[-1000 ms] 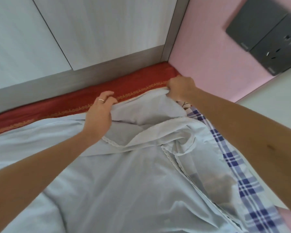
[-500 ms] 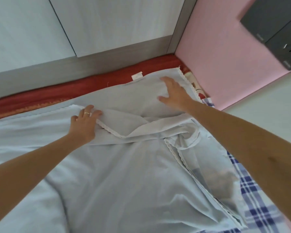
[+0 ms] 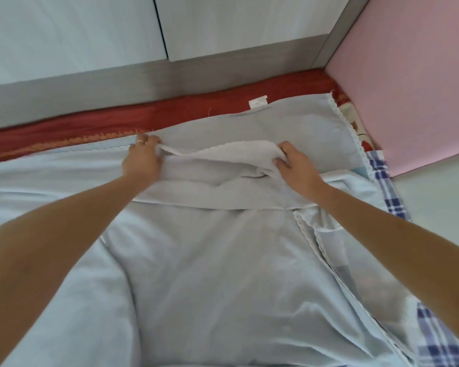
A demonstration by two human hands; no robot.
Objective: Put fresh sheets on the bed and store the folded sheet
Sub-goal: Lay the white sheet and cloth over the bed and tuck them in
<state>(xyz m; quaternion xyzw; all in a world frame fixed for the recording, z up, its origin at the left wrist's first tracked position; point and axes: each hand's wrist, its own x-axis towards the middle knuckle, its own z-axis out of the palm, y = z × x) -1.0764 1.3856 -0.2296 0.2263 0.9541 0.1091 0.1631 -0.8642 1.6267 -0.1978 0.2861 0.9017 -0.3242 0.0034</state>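
A pale blue sheet (image 3: 223, 274) with a white lace edge lies spread over the bed, its far corner reaching the red cover (image 3: 96, 123) near the wall. A folded flap of the sheet bunches up in the middle. My left hand (image 3: 142, 161), with a ring on one finger, pinches the left end of that flap. My right hand (image 3: 296, 166) grips its right end, thumb under the fold. Both arms stretch forward over the sheet.
A grey headboard ledge (image 3: 117, 83) with white cabinet doors runs along the far side. A pink wall (image 3: 408, 88) closes the right. A blue plaid cloth (image 3: 387, 192) shows along the bed's right edge, a floral patch (image 3: 358, 128) at the corner.
Both hands left the far corner of the sheet and came back toward me. They now hold the two ends of the folded flap, which is lifted into a ridge.
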